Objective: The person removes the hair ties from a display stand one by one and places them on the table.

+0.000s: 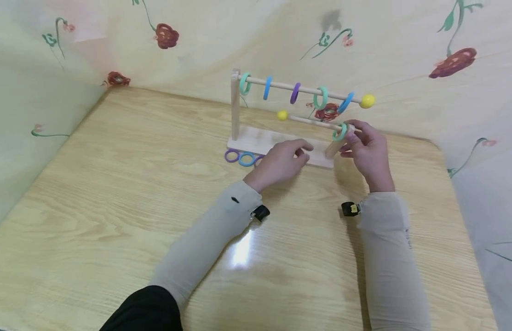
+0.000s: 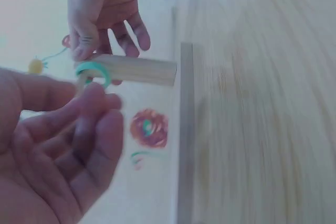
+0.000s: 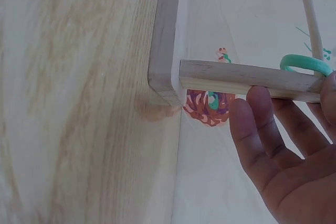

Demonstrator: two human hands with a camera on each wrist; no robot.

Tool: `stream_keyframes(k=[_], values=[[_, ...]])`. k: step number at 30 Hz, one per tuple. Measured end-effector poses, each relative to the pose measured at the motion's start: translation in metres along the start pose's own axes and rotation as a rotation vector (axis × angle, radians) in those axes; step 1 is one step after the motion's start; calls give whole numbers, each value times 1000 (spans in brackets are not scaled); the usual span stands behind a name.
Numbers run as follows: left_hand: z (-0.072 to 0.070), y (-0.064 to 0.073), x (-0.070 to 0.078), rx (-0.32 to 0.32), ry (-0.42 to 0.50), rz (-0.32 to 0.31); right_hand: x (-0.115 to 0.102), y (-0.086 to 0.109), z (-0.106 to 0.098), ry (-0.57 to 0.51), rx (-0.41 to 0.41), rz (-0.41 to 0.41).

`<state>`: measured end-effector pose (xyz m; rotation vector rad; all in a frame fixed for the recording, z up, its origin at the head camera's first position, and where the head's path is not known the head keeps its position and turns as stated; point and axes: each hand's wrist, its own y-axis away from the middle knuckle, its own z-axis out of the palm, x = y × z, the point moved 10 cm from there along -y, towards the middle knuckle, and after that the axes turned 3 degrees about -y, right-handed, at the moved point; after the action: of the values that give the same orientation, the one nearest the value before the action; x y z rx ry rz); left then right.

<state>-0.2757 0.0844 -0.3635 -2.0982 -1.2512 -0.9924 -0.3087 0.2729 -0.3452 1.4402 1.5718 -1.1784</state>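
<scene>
A wooden stand (image 1: 256, 135) with two posts and two rods stands near the back of the table. My right hand (image 1: 372, 154) grips the top of its short post (image 1: 334, 148), thumb on one side and fingers on the other. Beside that hand, a light green ring (image 3: 302, 60) hangs on the short rod (image 1: 315, 122), close to the post. My left hand (image 1: 278, 162) is in front of the stand's base, its fingers loosely bent and nothing visible between them. In the left wrist view the left fingers (image 2: 100, 129) partly cover the rod and ring.
Several green, blue and purple rings hang along the upper rod (image 1: 276, 84), which ends in a yellow ball (image 1: 367, 101). Another yellow ball (image 1: 282, 115) tips the short rod. Purple and blue rings (image 1: 247, 165) lie before the base, one partly behind the left hand. Flowered cloth (image 1: 218, 41) rises behind.
</scene>
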Motion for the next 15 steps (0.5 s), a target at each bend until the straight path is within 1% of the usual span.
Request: stream_keyframes(k=[2,4,6,7,10,12,15], values=[[5,-11,-1,32,107,-11,0,1,2,21,1,1],[13,-21,-2,56,203,-21,0,3,4,42,-4,1],[22,-31,-3,64,283,-39,-1,4,5,64,-7,-2],[27,-35,-3,68,308,-48,-2,4,6,75,-9,-5],[37,-46,-1,85,348,-60,-5,5,5,110,-15,-12],[40,-51,2,97,358,-56,-7,5,4,129,-20,-15],[42,-57,7,116,334,-31,-9,4,2,150,-27,-15]])
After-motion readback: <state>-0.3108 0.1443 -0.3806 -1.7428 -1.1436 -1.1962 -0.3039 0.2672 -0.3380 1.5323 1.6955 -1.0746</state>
